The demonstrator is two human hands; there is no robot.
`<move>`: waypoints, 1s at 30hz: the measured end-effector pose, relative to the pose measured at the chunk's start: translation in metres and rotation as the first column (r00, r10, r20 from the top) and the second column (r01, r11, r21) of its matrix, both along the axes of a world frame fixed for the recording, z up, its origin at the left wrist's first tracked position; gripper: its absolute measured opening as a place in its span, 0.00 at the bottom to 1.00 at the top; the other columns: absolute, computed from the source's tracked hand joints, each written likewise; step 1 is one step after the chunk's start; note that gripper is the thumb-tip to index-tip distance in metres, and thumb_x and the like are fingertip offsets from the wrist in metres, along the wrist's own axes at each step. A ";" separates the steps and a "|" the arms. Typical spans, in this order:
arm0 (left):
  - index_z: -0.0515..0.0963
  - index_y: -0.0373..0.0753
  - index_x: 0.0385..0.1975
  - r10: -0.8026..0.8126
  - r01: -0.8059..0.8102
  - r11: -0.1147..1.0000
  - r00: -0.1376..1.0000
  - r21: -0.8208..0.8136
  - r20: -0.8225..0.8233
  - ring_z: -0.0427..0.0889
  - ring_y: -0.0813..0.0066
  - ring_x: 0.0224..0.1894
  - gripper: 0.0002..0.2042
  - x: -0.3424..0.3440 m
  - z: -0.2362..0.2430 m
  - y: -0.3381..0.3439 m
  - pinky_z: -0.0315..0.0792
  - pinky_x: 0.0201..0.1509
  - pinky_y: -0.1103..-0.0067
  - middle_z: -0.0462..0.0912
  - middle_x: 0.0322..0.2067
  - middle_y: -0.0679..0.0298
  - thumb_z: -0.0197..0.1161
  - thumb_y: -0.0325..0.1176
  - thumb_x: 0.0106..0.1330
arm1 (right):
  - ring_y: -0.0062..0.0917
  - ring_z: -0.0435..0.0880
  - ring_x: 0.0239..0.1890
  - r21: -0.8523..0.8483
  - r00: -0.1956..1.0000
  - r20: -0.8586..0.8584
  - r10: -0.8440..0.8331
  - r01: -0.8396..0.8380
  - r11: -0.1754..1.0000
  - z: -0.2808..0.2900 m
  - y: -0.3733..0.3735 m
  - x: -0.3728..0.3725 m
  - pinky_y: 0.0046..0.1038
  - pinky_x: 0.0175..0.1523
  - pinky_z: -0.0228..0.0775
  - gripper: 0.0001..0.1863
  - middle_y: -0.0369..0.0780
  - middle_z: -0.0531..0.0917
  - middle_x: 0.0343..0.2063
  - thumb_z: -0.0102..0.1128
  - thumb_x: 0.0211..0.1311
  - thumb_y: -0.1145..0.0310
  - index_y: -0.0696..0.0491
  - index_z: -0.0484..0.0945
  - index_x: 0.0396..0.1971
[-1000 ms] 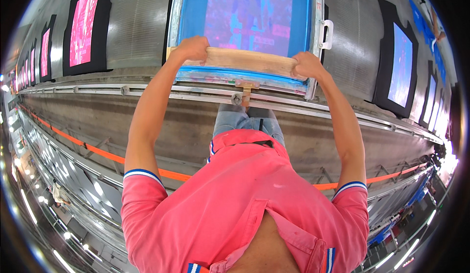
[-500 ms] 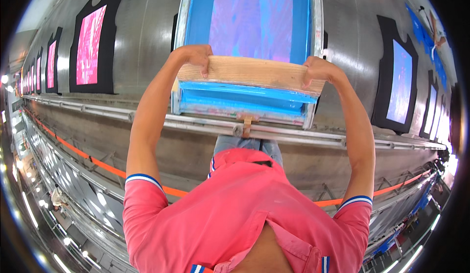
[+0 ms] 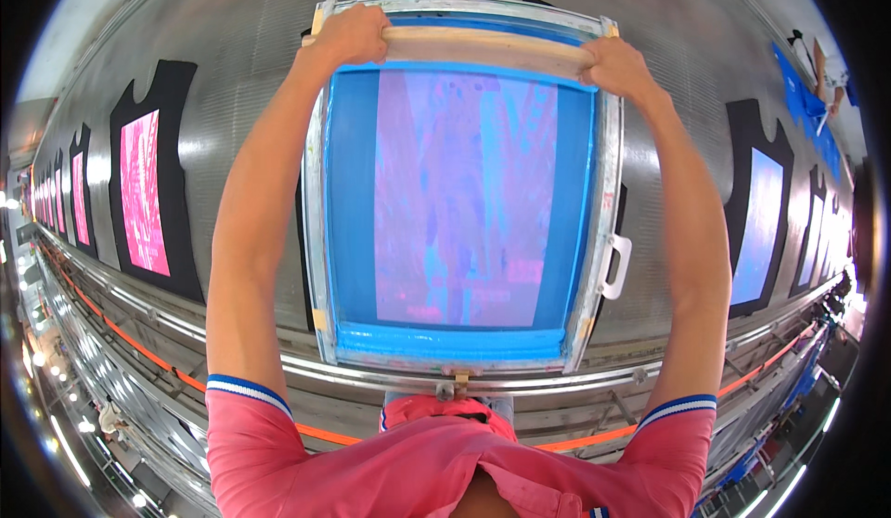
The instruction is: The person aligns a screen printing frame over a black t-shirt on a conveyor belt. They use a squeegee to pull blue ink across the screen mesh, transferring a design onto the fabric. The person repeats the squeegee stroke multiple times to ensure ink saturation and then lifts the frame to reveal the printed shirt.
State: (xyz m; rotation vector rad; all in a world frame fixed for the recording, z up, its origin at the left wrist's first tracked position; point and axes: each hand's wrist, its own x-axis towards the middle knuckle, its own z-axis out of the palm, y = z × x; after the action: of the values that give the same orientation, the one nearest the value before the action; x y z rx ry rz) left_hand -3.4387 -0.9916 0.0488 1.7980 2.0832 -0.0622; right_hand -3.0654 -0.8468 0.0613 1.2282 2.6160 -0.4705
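Both hands grip a wooden-handled squeegee (image 3: 483,48) at the far end of a screen printing frame (image 3: 316,239). My left hand (image 3: 355,35) is closed round the squeegee's left end, and my right hand (image 3: 616,65) round its right end. Below the squeegee stretches the mesh (image 3: 459,193), blue at its borders with a purple and light blue printed area in the middle. Glossy blue ink (image 3: 445,340) lies along the near end of the frame. A dark garment lies mostly hidden beneath the frame.
Black shirt pieces with pink prints (image 3: 144,193) lie left along the metal table (image 3: 241,72); others with blue prints (image 3: 759,193) lie right. A white handle (image 3: 616,265) sticks out from the frame's right side. A metal rail (image 3: 353,375) runs along the near edge. Another person's arm (image 3: 820,77) shows far right.
Both hands have pushed the squeegee away from me, from the near end of the frame to its far end. The printed area now shows in full, and my view has shifted.
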 end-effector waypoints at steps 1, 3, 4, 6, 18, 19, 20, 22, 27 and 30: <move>0.88 0.44 0.37 0.002 -0.002 1.000 1.000 0.000 -0.010 0.87 0.52 0.40 0.16 -0.002 0.001 0.012 0.79 0.47 0.62 0.88 0.33 0.52 0.71 0.31 0.45 | 0.43 0.85 0.48 -0.001 1.000 0.000 -0.020 0.020 1.000 0.000 0.010 -0.006 0.43 0.53 0.76 0.20 0.46 0.88 0.41 0.69 0.44 0.64 0.47 0.87 0.43; 0.88 0.45 0.38 0.001 0.000 1.000 0.998 0.028 -0.066 0.87 0.53 0.40 0.16 -0.010 -0.003 0.026 0.79 0.47 0.61 0.88 0.33 0.53 0.71 0.31 0.46 | 0.43 0.86 0.46 0.052 0.999 0.005 -0.034 0.034 0.998 -0.012 0.023 -0.015 0.43 0.53 0.76 0.18 0.46 0.88 0.40 0.67 0.45 0.66 0.48 0.87 0.41; 0.88 0.46 0.39 -0.002 0.007 0.999 0.995 0.052 -0.105 0.87 0.53 0.40 0.16 -0.012 -0.007 0.027 0.79 0.46 0.61 0.88 0.32 0.53 0.70 0.31 0.46 | 0.43 0.86 0.46 0.073 0.999 0.005 -0.043 0.043 0.996 -0.019 0.027 -0.014 0.43 0.53 0.76 0.17 0.46 0.88 0.40 0.65 0.46 0.67 0.48 0.87 0.40; 0.88 0.47 0.38 -0.005 0.022 0.994 0.986 0.103 -0.169 0.86 0.53 0.39 0.15 -0.016 -0.017 0.019 0.80 0.45 0.61 0.87 0.31 0.54 0.67 0.31 0.47 | 0.43 0.85 0.46 0.108 0.999 0.014 -0.046 0.044 0.993 -0.030 0.029 -0.016 0.43 0.53 0.76 0.16 0.45 0.87 0.40 0.64 0.47 0.68 0.48 0.87 0.40; 0.86 0.43 0.23 0.052 0.095 0.928 0.925 0.361 -0.376 0.85 0.47 0.30 0.07 -0.015 -0.033 -0.039 0.78 0.34 0.58 0.84 0.23 0.51 0.61 0.34 0.49 | 0.41 0.84 0.47 0.312 0.997 -0.057 0.050 -0.030 0.949 -0.055 -0.009 0.001 0.42 0.52 0.77 0.19 0.35 0.86 0.43 0.55 0.57 0.67 0.39 0.85 0.47; 0.86 0.43 0.23 0.042 0.109 0.922 0.926 0.372 -0.375 0.85 0.47 0.30 0.07 -0.013 -0.039 -0.048 0.78 0.34 0.58 0.84 0.23 0.51 0.61 0.34 0.49 | 0.43 0.84 0.43 0.336 0.991 -0.099 0.093 -0.055 0.940 -0.050 -0.021 0.003 0.43 0.49 0.76 0.16 0.38 0.86 0.38 0.57 0.52 0.68 0.43 0.86 0.40; 0.86 0.43 0.23 0.033 0.122 0.916 0.926 0.383 -0.375 0.85 0.47 0.30 0.07 -0.013 -0.046 -0.060 0.78 0.33 0.58 0.84 0.23 0.52 0.61 0.34 0.49 | 0.45 0.84 0.39 0.360 0.980 -0.142 0.138 -0.079 0.930 -0.044 -0.034 0.003 0.45 0.45 0.76 0.13 0.42 0.86 0.34 0.58 0.47 0.69 0.47 0.86 0.34; 0.86 0.44 0.23 -0.064 0.165 0.903 0.965 0.397 -0.255 0.85 0.46 0.29 0.07 0.017 -0.074 -0.048 0.78 0.33 0.57 0.84 0.24 0.51 0.61 0.34 0.49 | 0.47 0.83 0.34 0.371 0.984 -0.162 0.079 -0.014 0.929 -0.044 -0.063 0.039 0.47 0.41 0.75 0.10 0.46 0.84 0.27 0.61 0.41 0.69 0.51 0.86 0.26; 0.89 0.46 0.29 0.019 0.069 0.932 0.971 0.355 -0.238 0.85 0.45 0.31 0.11 0.052 -0.033 -0.156 0.77 0.36 0.56 0.85 0.26 0.51 0.61 0.34 0.49 | 0.42 0.84 0.43 0.264 0.989 -0.137 0.061 -0.023 0.964 -0.051 -0.135 0.060 0.42 0.48 0.75 0.15 0.39 0.85 0.38 0.61 0.53 0.69 0.44 0.85 0.42; 0.88 0.55 0.38 0.081 -0.009 0.959 0.966 0.282 -0.245 0.85 0.50 0.32 0.15 0.070 -0.037 -0.217 0.78 0.36 0.59 0.86 0.26 0.55 0.61 0.34 0.52 | 0.40 0.83 0.45 0.204 0.992 -0.122 0.044 -0.018 0.979 -0.050 -0.190 0.081 0.41 0.50 0.76 0.19 0.36 0.84 0.40 0.56 0.57 0.70 0.39 0.85 0.48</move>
State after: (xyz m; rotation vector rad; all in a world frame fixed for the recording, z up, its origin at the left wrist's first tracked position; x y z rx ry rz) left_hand -3.3688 -1.2090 0.0115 1.9925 2.4160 0.0157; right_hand -2.9840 -1.0369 0.0110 1.2515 2.8454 -0.2902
